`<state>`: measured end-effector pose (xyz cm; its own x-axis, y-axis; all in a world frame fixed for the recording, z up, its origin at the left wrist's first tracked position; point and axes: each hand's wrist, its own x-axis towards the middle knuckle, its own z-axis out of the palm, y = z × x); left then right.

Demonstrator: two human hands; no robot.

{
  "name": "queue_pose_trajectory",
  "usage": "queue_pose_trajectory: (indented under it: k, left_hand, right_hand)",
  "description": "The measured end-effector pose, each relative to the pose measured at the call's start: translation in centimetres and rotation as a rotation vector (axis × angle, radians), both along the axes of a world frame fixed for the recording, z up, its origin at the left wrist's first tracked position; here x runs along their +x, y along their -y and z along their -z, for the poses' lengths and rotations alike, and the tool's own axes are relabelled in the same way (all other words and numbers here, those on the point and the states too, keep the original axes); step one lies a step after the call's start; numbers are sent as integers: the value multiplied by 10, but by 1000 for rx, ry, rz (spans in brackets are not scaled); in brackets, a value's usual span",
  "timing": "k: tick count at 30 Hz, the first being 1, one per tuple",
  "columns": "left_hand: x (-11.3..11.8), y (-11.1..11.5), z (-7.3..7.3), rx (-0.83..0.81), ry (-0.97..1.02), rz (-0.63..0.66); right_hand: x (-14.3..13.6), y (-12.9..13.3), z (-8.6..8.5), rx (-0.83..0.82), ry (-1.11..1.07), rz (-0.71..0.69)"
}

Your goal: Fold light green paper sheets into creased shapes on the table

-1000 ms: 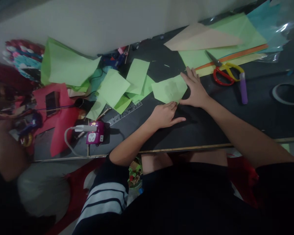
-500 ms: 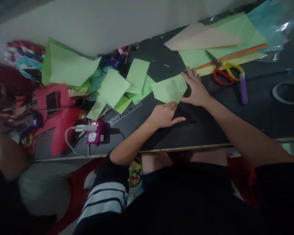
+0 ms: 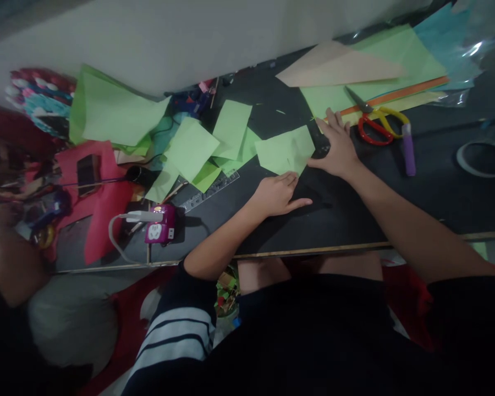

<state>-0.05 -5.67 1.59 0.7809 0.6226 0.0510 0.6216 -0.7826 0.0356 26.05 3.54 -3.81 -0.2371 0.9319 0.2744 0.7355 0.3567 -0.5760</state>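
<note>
A light green paper piece with a pointed lower edge and a crease lies flat on the dark table. My left hand rests with its fingertips on the paper's lower edge, thumb stretched out to the right. Just right of the paper is my right hand, its fingers spread and its thumb tip near the paper's right edge. Neither hand grips anything. Scissors with red and yellow handles lie to the right, beside a purple tube.
Left of my hands lie green papers, a clear ruler and a purple adapter. Large sheets are at the back right, a tape roll at far right. Another person's arm is at far left.
My right hand has shifted right, off the corner of the green paper. My left hand and the paper have stayed nearly still.
</note>
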Motion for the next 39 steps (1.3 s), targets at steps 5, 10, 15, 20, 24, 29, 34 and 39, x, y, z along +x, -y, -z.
queue_pose_trajectory:
  k: [5,10,15,20,24,29,34,39]
  left_hand:
    - [0,-1,0,-18,4,4]
    - [-4,-5,7,-3,79,19]
    - [-8,-16,20,-18,256,-23]
    - [-10,-28,24,-44,316,-279]
    - [-10,-28,21,-42,258,-324]
    - [-13,-25,19,-7,250,-327]
    - [-10,-24,14,-45,179,-294]
    - [-8,-22,11,-17,212,-291]
  right_hand:
    - [1,0,-6,18,59,180]
    - [-18,24,-32,91,279,189]
    - [-47,52,-41,36,356,-230]
    - [-56,55,-35,-114,408,-327]
    - [-55,54,-34,-105,416,-319]
    - [-56,55,-35,-68,415,-318]
    - [-59,58,-42,-61,456,-308]
    - [-65,63,-50,-47,496,-270]
